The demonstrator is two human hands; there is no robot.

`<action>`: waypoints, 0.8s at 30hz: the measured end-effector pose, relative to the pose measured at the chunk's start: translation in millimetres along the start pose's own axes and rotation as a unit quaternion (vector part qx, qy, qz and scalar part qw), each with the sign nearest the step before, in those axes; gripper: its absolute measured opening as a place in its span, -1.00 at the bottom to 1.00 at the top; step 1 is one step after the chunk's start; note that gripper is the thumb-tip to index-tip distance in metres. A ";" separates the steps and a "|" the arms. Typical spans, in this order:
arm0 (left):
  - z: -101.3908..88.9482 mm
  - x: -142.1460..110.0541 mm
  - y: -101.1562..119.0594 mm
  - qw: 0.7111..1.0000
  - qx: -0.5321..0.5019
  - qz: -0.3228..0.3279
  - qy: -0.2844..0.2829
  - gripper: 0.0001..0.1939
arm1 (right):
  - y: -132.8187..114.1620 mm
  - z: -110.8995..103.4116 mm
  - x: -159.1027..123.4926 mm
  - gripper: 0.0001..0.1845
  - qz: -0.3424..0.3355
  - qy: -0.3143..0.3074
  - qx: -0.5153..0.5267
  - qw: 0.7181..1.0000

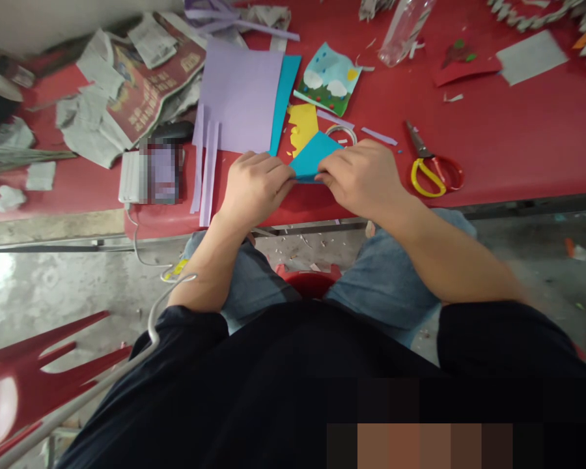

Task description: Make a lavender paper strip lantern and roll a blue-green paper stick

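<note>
A folded piece of blue paper [311,158] lies on the red table [517,150] near its front edge. My left hand [254,185] pinches its left side with closed fingers. On the paper's right side, my right hand [361,177] is closed as well, fingers pressing on it. Both hands meet over the paper. Just behind it are a cut yellow paper [301,125] and a roll of tape [342,134].
Scissors with yellow and red handles [432,170] lie right of my right hand. A lilac sheet [239,98] with cut strips, a blue sheet [284,98], a paper collage [328,79], newspapers [137,85] and a clear bottle [403,29] sit further back. A red chair [39,384] stands lower left.
</note>
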State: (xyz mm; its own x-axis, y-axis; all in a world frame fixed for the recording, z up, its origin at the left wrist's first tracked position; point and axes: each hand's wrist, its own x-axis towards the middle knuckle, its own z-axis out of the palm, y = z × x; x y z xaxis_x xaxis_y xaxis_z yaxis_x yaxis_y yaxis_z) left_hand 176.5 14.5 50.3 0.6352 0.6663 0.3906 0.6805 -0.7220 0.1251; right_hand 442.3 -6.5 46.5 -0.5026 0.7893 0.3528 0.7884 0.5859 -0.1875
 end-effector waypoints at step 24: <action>1.0 2.8 -0.4 1.000 0.012 0.008 0.020 -0.73 | -1.1 -4.1 1.1 -0.66 -0.009 0.007 -0.031 0.999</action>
State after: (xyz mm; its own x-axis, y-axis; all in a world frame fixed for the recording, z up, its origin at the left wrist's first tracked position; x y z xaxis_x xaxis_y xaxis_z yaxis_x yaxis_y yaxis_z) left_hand 178.4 16.8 50.4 0.6318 0.6457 0.4289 0.6784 -0.7283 0.0971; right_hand 442.3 -7.1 50.9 -0.5130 0.7754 0.3682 0.7994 0.5878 -0.1243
